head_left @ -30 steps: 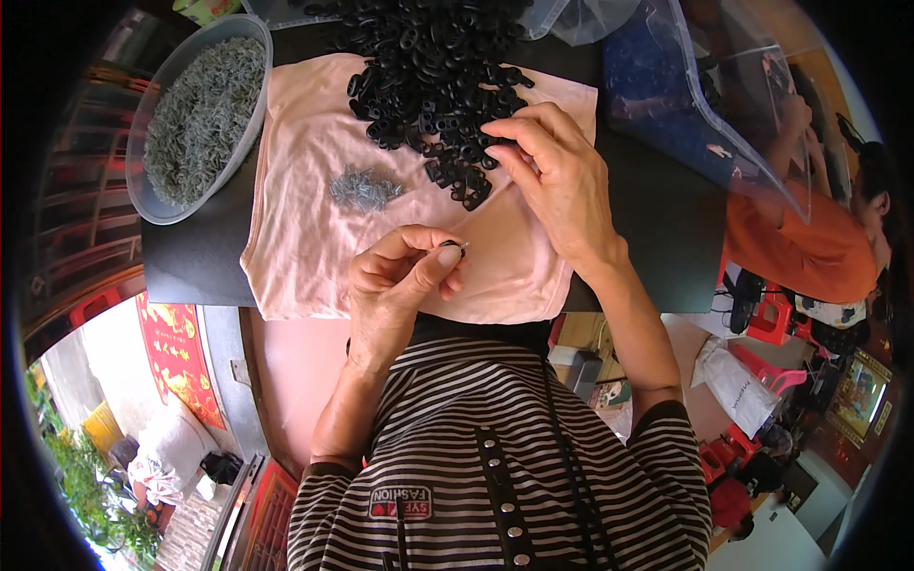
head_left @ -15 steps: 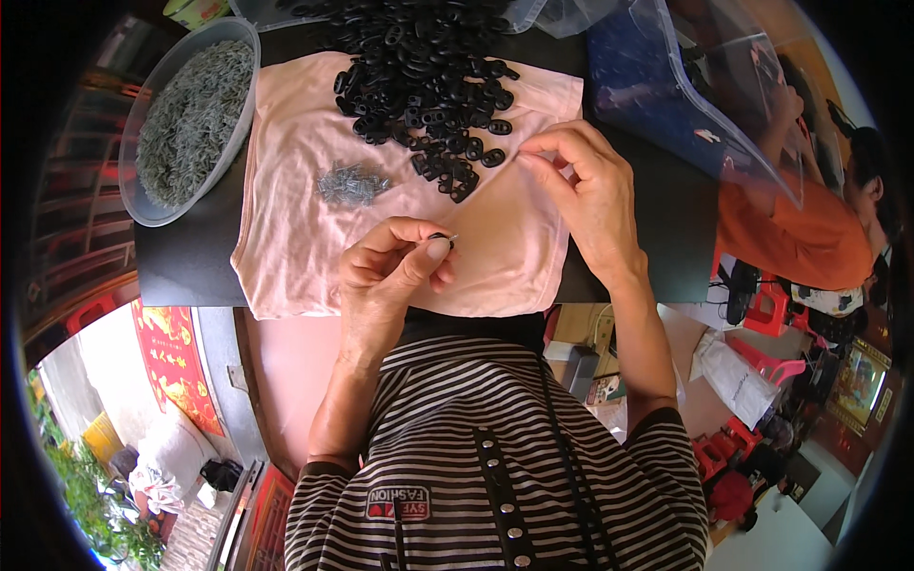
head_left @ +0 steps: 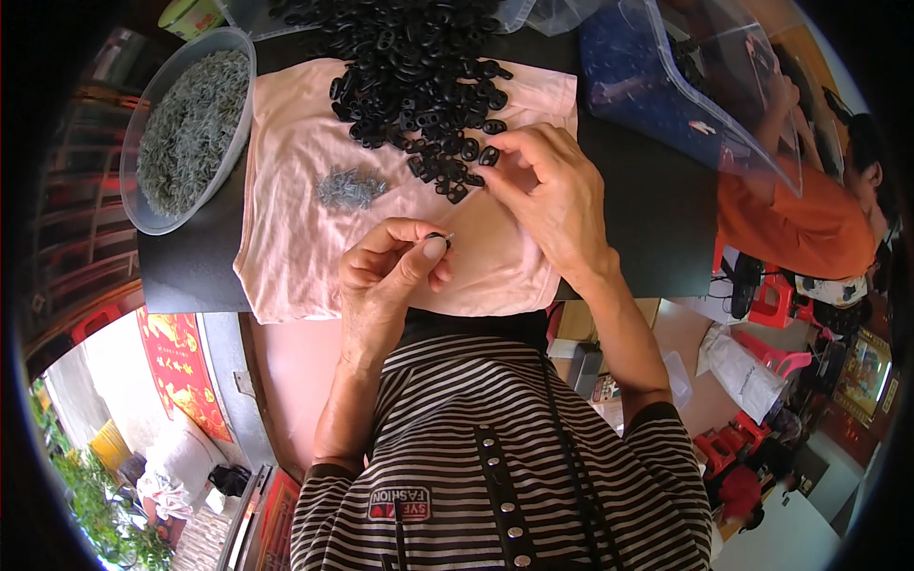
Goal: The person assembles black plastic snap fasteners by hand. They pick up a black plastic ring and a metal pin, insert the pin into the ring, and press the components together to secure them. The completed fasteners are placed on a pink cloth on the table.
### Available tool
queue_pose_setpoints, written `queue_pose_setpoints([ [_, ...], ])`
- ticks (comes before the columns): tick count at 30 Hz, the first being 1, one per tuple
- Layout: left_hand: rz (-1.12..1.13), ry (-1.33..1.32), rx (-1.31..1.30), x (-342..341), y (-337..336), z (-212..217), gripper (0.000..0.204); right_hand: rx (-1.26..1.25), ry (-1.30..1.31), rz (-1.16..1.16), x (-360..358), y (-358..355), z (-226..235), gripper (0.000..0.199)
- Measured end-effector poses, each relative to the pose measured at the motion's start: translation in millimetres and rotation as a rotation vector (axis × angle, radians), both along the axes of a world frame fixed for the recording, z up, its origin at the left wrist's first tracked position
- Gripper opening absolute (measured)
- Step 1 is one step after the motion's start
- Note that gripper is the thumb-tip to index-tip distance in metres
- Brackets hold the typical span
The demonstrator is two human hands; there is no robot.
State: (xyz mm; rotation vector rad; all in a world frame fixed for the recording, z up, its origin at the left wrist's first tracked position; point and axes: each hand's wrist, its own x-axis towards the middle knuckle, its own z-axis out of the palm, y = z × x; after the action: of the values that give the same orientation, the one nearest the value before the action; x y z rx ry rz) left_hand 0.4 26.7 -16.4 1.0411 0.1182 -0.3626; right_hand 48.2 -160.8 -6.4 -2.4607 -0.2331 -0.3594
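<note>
My right hand [head_left: 557, 195] has moved from mid-cloth to the near edge of the black ring pile [head_left: 409, 76], fingertips pinching one ring. My left hand [head_left: 390, 276] pinches a ring with its small metal piece [head_left: 440, 238] — light, stiff, fiddly; I grip the rim.

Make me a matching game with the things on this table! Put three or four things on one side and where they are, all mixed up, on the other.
Things:
1. black rings
2. small silver pile
3. clear bowl
4. left hand

Places:
A. at the table's left edge, full of grey bits
B. heaped at the top of the pink cloth
C. near the cloth's bottom edge, pinching a tiny piece
D. in the middle of the cloth, left of the right hand

Pairs: 1-B, 2-D, 3-A, 4-C
</note>
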Motion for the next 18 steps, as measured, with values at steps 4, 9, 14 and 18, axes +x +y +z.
queue_pose_setpoints([
  [4,0.009,0.019,-0.01,0.6,-0.6,3.9,0.012,0.373,0.16,0.099,-6.1,-4.4,9.1,0.026],
  [9,0.008,-0.021,-0.002,5.0,-5.1,11.6,0.015,0.745,0.392,0.195,-15.1,-7.6,19.4,0.028],
  [14,0.034,-0.053,0.052,12.3,-9.8,20.0,0.017,0.838,0.461,0.224,-20.4,-3.9,35.7,0.026],
  [18,0.034,-0.087,0.057,14.0,-10.6,19.0,0.018,0.88,0.473,0.235,-22.9,-0.6,39.6,0.027],
])
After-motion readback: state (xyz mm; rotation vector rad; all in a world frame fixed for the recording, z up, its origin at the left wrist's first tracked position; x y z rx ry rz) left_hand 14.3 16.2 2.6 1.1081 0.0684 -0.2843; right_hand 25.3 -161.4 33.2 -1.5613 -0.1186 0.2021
